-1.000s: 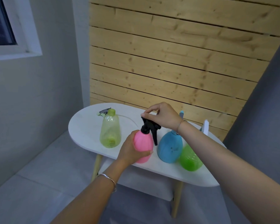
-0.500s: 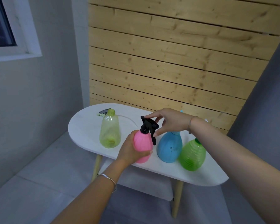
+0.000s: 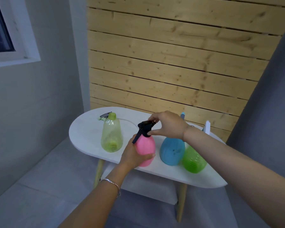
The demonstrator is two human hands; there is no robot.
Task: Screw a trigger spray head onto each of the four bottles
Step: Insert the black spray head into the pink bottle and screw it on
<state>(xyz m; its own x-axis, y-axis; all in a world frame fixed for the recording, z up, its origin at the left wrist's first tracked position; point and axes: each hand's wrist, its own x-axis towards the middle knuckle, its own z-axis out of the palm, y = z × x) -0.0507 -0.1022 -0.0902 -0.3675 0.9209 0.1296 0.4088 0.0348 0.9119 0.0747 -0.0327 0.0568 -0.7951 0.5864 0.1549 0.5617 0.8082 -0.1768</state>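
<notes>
A pink bottle (image 3: 146, 149) stands near the front edge of the white oval table (image 3: 87, 134). My left hand (image 3: 132, 156) grips its body from the left. My right hand (image 3: 167, 125) pinches the black trigger spray head (image 3: 144, 129) that sits on the pink bottle's neck, its lever pointing down left. To the right stand a blue bottle (image 3: 172, 150) and a green bottle (image 3: 193, 159), their tops partly hidden by my right forearm. A yellow-green bottle (image 3: 111, 135) with an open neck stands to the left, and a loose spray head (image 3: 104, 116) lies behind it.
A blue nozzle tip (image 3: 182, 115) and a white spray head (image 3: 207, 127) show behind my right wrist. A wooden slat wall rises behind the table, a grey wall with a window is at the left, and a lower shelf sits under the tabletop.
My right hand has turned the black spray head on the pink bottle, so the lever now points down left instead of down right. My left hand has kept its hold on the bottle.
</notes>
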